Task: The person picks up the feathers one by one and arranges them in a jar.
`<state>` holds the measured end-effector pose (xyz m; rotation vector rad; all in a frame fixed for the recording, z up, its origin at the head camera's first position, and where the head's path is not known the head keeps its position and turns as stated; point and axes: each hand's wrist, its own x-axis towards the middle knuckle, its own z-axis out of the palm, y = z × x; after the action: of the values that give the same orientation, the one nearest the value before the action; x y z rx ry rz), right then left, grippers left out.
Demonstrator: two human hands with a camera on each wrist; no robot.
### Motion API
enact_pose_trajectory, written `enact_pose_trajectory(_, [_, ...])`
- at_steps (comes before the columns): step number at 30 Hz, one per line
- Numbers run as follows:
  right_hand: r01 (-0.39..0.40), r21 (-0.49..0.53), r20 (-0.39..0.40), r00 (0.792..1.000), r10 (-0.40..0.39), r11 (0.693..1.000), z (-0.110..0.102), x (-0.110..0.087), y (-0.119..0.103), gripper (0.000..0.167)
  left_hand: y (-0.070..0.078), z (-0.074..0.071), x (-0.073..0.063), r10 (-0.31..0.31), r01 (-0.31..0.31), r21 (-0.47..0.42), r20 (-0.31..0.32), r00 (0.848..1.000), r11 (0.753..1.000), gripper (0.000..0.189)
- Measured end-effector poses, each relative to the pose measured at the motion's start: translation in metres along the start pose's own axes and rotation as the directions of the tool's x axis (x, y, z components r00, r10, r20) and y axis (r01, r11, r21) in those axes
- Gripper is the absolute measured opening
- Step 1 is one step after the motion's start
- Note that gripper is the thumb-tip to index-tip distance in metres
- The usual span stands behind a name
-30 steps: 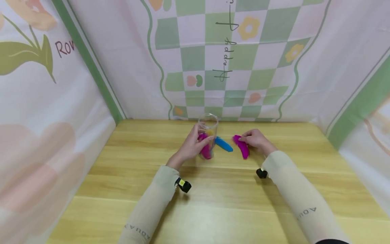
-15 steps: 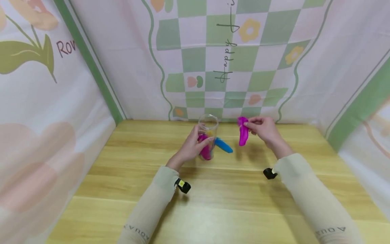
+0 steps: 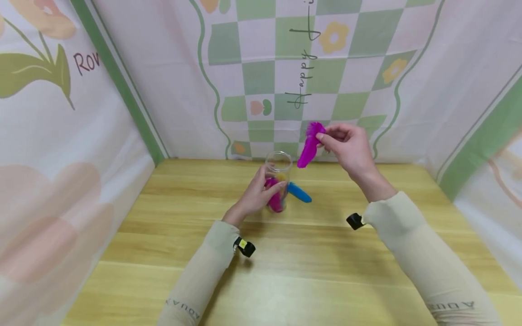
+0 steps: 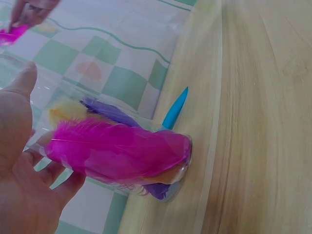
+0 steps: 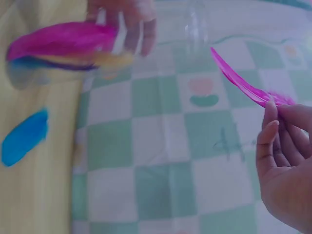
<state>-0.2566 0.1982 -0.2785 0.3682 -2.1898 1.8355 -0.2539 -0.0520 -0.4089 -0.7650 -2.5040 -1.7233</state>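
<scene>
My left hand grips a clear, tall cylindrical cup that stands upright on the table. Through its wall show a magenta feather, a purple feather and a yellow one. Between thumb and fingertips, my right hand pinches another magenta feather by its fluffy end, its smooth tip slanting down toward the cup. That feather hangs in the air to the right of the rim, apart from it. A blue feather lies on the table just right of the cup.
The wooden table ends at a hanging cloth with green checks behind the cup. Printed cloth also hangs on the left and right sides. A small black camera sits on the left wrist and another on the right.
My right hand has lifted the magenta feather off the table, up and then left toward the cup's rim. The left hand, the cup and the blue feather have stayed in place.
</scene>
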Motion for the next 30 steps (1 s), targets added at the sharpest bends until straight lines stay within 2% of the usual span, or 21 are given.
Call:
enact_pose_trajectory(3, [0.057,0.048,-0.008,0.998,-0.057,0.997,0.012,0.006,-0.015,0.020,0.001,-0.001,0.000,0.003,-0.003,-0.017,0.004,1.000,1.000,0.054])
enact_pose_trajectory(5, [0.082,0.073,0.005,0.997,-0.082,0.994,0.021,0.010,-0.021,0.018,0.007,-0.003,-0.002,0.000,0.000,-0.022,0.006,1.000,1.000,0.054])
enact_pose_trajectory(10, [0.110,0.041,0.089,0.990,-0.113,0.993,0.042,0.016,-0.022,0.016,0.007,-0.003,-0.002,-0.010,0.010,-0.026,0.006,1.000,1.000,0.054])
enact_pose_trajectory(11, [0.110,0.025,0.106,0.988,-0.112,0.994,0.045,0.015,-0.020,0.016,0.001,-0.001,-0.001,-0.010,0.010,-0.024,0.002,1.000,1.000,0.054])
enact_pose_trajectory(18, [0.090,-0.117,0.173,0.983,-0.069,0.989,0.054,0.009,-0.010,0.016,0.001,0.000,-0.002,-0.011,0.011,-0.024,0.007,1.000,1.000,0.056])
enact_pose_trajectory(26, [0.043,-0.196,0.206,0.978,-0.002,0.980,0.056,0.002,0.000,0.017,0.001,0.000,0.000,-0.012,0.013,-0.070,0.005,1.000,0.997,0.055])
enact_pose_trajectory(30, [0.018,-0.247,0.246,0.968,0.045,0.969,0.055,-0.002,0.004,0.021,0.002,0.001,0.000,-0.011,0.012,-0.109,0.011,1.000,0.994,0.055])
